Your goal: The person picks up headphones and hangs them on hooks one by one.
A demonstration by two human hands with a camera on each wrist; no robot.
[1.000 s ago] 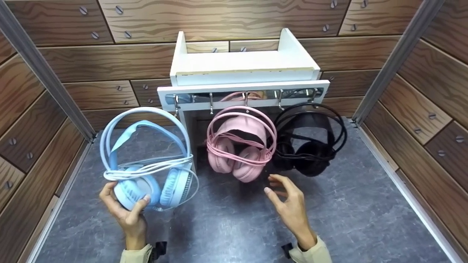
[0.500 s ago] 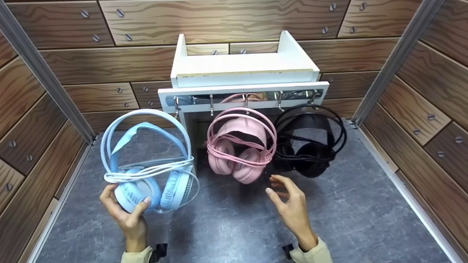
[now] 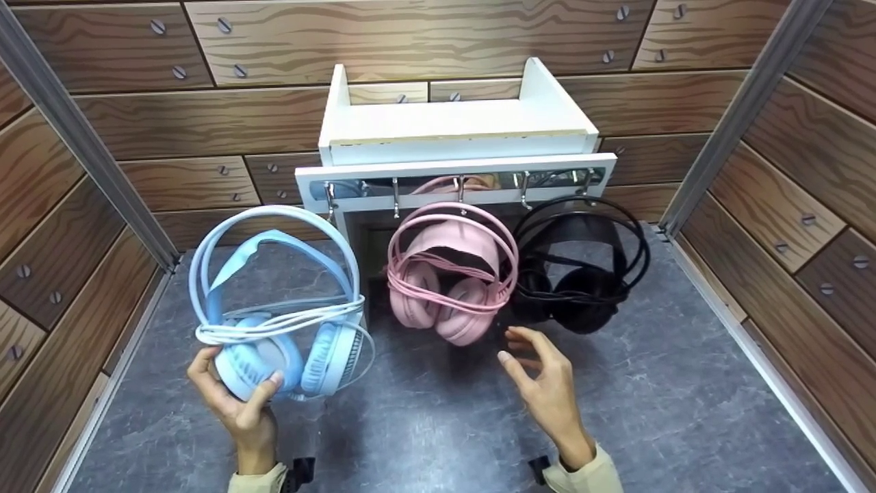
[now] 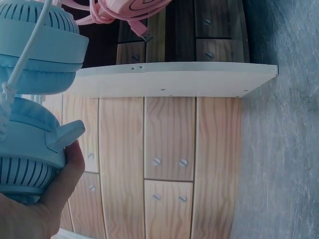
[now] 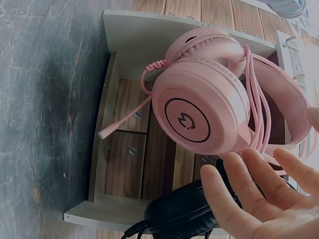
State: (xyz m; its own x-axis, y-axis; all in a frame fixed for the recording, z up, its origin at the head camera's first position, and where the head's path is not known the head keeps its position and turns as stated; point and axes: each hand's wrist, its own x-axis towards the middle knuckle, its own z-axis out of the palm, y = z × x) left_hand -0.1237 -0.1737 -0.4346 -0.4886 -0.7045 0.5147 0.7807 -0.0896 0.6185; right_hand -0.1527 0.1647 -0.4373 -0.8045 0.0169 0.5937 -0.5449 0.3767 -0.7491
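Observation:
My left hand (image 3: 239,407) grips the left ear cup of light blue headphones (image 3: 332,359), thumb in front and fingers behind. A white cable is wrapped around their band, which stands upright near the rack's left end. In the left wrist view the thumb lies along a blue ear cup (image 4: 25,169). My right hand (image 3: 547,383) is held in the air with loosely bent, spread fingers and holds nothing. It is nearest to the pink headphones (image 3: 458,315) and black headphones (image 3: 585,301), which hang from the rack. The right wrist view shows the pink pair's microphone boom (image 5: 124,119).
A white shelf (image 3: 438,120) carries a front rail (image 3: 369,169) with several metal hooks (image 3: 395,198). Wood-patterned walls (image 3: 787,171) with metal corner posts surround a grey marbled floor (image 3: 424,424). A pink USB plug (image 4: 144,36) dangles in the left wrist view.
The blue headphones and both hands are almost still, with only a very slight downward shift of the whole head view. The pink and black headphones stay on the rack.

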